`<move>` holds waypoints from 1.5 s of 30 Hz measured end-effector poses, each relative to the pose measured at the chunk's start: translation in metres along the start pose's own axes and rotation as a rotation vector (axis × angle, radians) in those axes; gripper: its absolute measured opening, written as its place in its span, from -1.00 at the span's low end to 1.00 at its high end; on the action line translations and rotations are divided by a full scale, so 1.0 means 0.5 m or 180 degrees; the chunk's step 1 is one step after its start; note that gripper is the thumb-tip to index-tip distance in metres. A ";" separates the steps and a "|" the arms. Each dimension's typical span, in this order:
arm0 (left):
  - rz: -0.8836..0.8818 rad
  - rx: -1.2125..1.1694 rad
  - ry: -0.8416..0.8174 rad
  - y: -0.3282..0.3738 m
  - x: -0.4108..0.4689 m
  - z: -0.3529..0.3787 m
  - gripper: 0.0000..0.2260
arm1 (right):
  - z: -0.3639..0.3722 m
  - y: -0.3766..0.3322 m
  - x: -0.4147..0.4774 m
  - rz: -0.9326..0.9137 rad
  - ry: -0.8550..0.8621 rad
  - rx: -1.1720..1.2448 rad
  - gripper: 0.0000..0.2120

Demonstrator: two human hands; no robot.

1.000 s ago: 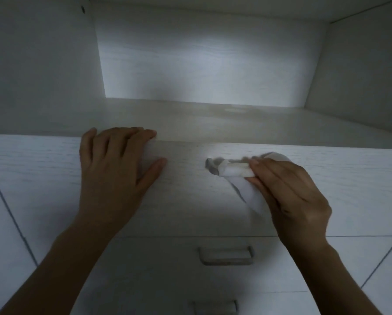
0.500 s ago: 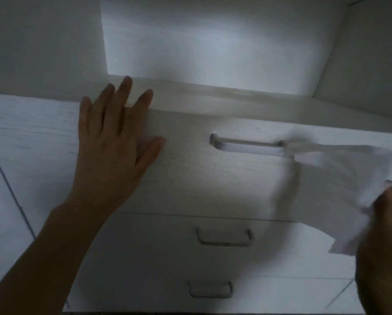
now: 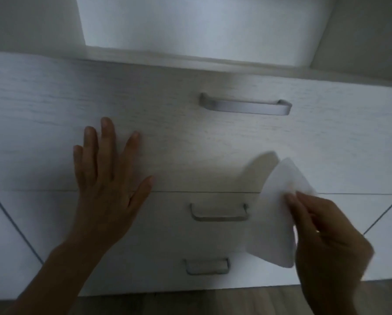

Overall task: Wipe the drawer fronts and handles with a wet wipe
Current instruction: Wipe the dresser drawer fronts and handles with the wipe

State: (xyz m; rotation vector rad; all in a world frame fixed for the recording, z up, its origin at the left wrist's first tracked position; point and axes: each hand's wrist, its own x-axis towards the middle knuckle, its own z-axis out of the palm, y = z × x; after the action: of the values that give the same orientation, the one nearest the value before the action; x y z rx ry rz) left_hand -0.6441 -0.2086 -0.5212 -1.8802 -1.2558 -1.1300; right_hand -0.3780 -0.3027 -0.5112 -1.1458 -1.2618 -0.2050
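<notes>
My L hand (image 3: 106,185) lies flat, fingers straight and spread, holding nothing: fingertips on top drawer front (image 3: 190,144), palm across the seam onto mid drawer front (image 3: 167,235). Ctr: 3 handles in a column, top handle (image 3: 245,106), mid handle (image 3: 220,212), btm handle (image 3: 207,267). Just R of mid handle: wet wipe (image 3: 279,212), opened out, pinched at its right edge by my R hand (image 3: 326,242), fingers curled on it. Wipe's top corner overlaps the top front; contact w/ the fronts: can't tell.
</notes>
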 end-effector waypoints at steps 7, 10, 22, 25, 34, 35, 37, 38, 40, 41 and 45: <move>-0.0079 -0.0133 0.0009 0.004 0.003 0.013 -0.43 | 0.074 0.104 -0.103 -0.0915 -0.0691 -0.0461 -0.74; -0.0059 -0.0106 -0.0002 0.005 0.008 0.019 -0.41 | 0.081 0.123 -0.116 -0.1143 -0.0828 -0.0460 -0.71; 0.0109 0.0288 0.0108 -0.004 0.003 0.045 -0.32 | 0.156 0.109 -0.116 -0.2085 -0.0865 -0.0348 -0.76; 0.0099 0.0250 0.0091 0.005 -0.019 0.057 -0.31 | 0.175 0.093 -0.107 -0.2308 -0.1003 -0.0375 -0.72; 0.0479 0.0396 0.0057 0.002 -0.146 0.097 -0.38 | 0.133 0.124 -0.101 -0.2004 -0.0752 -0.0575 -0.81; 0.0505 0.0420 0.0048 0.002 -0.157 0.100 -0.39 | 0.147 0.113 -0.103 -0.2037 -0.0743 -0.0571 -0.80; 0.0513 0.0450 0.0089 -0.002 -0.164 0.105 -0.44 | 0.180 0.091 -0.107 -0.2152 -0.0807 -0.0534 -0.80; 0.0512 0.0453 0.0109 -0.004 -0.164 0.107 -0.46 | 0.194 0.082 -0.108 -0.2200 -0.0852 -0.0519 -0.80; 0.0535 0.0498 0.0131 -0.009 -0.165 0.113 -0.44 | 0.204 0.075 -0.107 -0.2259 -0.0957 -0.0502 -0.82; 0.0547 0.0530 0.0147 -0.011 -0.166 0.114 -0.44 | 0.197 0.079 -0.104 -0.2253 -0.1002 -0.0491 -0.82; 0.0566 0.0572 0.0229 -0.013 -0.166 0.119 -0.40 | 0.121 0.126 -0.093 -0.1941 -0.0858 -0.0618 -0.81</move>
State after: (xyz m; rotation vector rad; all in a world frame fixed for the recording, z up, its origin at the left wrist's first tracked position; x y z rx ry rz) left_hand -0.6469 -0.1909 -0.6219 -1.7628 -1.0889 -0.9500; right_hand -0.3908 -0.2474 -0.5925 -0.9400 -1.8451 -0.6543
